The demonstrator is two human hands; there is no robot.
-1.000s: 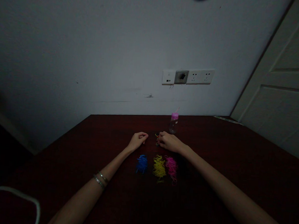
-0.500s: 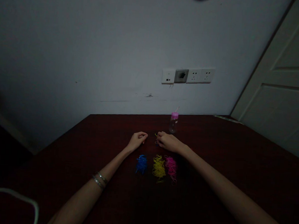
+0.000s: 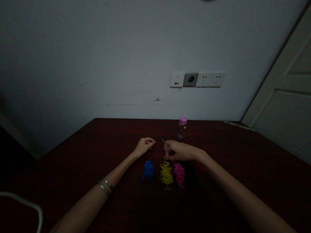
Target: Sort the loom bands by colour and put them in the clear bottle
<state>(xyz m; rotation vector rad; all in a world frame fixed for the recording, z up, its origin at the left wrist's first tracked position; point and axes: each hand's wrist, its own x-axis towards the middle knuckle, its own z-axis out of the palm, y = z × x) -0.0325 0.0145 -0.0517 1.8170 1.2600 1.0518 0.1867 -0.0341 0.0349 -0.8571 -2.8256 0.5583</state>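
My right hand (image 3: 178,151) is pinched on a yellow rubber band (image 3: 165,158), just above the far end of a yellow pile of rubber bands (image 3: 166,177). A few loose bands (image 3: 163,141) show behind its fingers, and the hand hides part of them. My left hand (image 3: 144,146) rests on the table to the left, thumb and fingertips together; whatever is between them is too small to make out. Nearer to me than the left hand lies a blue pile of bands (image 3: 148,170). A pink pile (image 3: 179,175) sits against the right side of the yellow one.
A clear bottle with a pink lid (image 3: 182,128) stands behind my right hand. Something dim red (image 3: 201,168) lies by my right forearm. The dark red table (image 3: 112,135) meets a wall with sockets (image 3: 190,79). A white cable (image 3: 16,198) curves at lower left.
My right hand has moved from the loose bands toward the yellow pile, carrying a yellow band. My left hand has stayed in place. The view has shifted slightly.
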